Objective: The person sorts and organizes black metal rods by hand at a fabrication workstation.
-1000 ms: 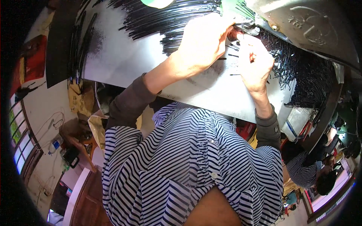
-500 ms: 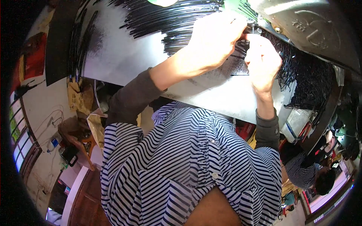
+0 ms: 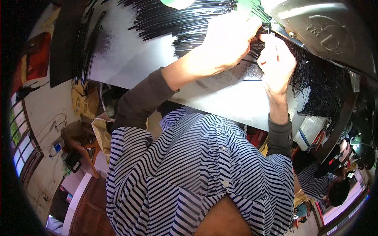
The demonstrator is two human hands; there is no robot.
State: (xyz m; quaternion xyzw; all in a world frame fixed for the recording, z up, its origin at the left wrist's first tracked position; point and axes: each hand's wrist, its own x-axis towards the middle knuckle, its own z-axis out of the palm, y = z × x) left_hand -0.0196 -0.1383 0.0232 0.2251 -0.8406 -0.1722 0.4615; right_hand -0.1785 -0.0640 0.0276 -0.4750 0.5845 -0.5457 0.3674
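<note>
Under bright light, my left hand (image 3: 226,45) and my right hand (image 3: 278,59) meet at a small metal part of a grey machine (image 3: 327,35). Both have their fingers pinched together, fingertips almost touching. Glare hides what they grip. Long thin black strands (image 3: 177,19) lie in a row on the pale metal worktop (image 3: 220,98), to the left of and behind my left hand. Below the hands, one short black strand (image 3: 252,80) rests by itself near my right wrist. A tangled heap of black strands (image 3: 327,90) spreads to the right of my right hand.
More black strands (image 3: 84,47) hang over the worktop's left edge. The machine's casing overhangs the far right. A whitish box (image 3: 309,129) with tools beside it sits at the right edge. Another person (image 3: 315,181) in a striped top is further off at the lower right.
The whole view has shifted slightly to the right. My hands stay pinched at the machine, with only a small change in the right fingers.
</note>
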